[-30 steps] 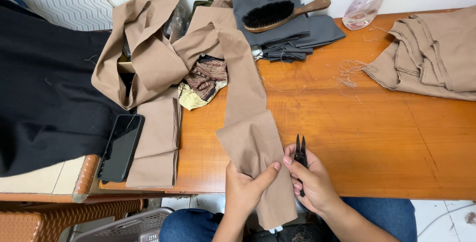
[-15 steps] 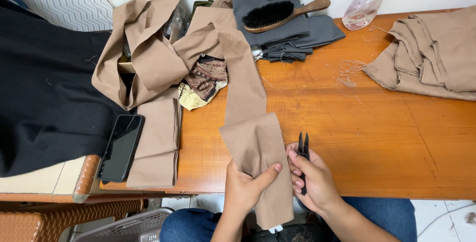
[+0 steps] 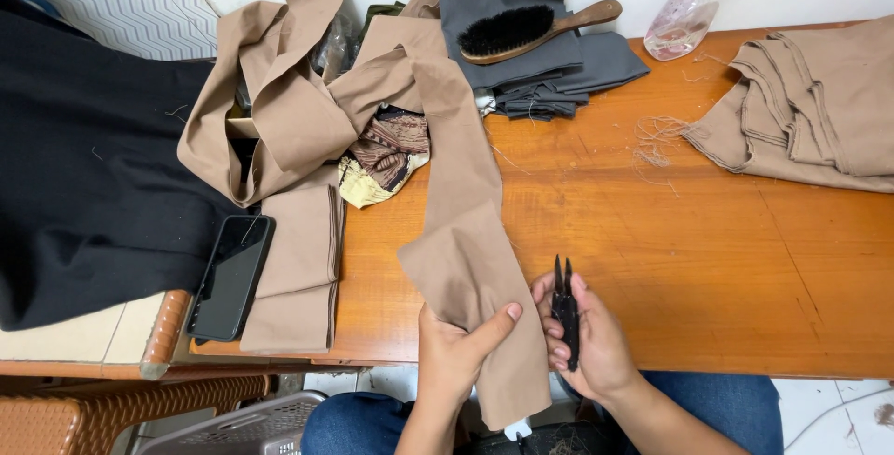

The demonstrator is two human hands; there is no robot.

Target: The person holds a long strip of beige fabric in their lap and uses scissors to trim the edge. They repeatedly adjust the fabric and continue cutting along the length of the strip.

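Note:
A long tan fabric strip (image 3: 466, 231) runs from the pile at the back of the orange wooden table (image 3: 708, 259) down over its front edge. My left hand (image 3: 458, 354) grips the strip's lower end, thumb lying across the cloth. Just to the right, my right hand (image 3: 585, 336) is closed around small black thread snips (image 3: 563, 308), blades pointing away from me and held together, a little apart from the strip's edge.
A black phone (image 3: 230, 275) lies by a folded tan piece (image 3: 298, 269). Black cloth (image 3: 84, 185) covers the left. At the back are grey fabric (image 3: 545, 68), a wooden brush (image 3: 531, 31) and a plastic bottle (image 3: 687, 10). Folded tan cloth (image 3: 810, 106) lies right, loose threads (image 3: 656, 138) nearby.
My right hand with the snips has shifted slightly right and away from the strip. My left hand keeps its hold on the fabric.

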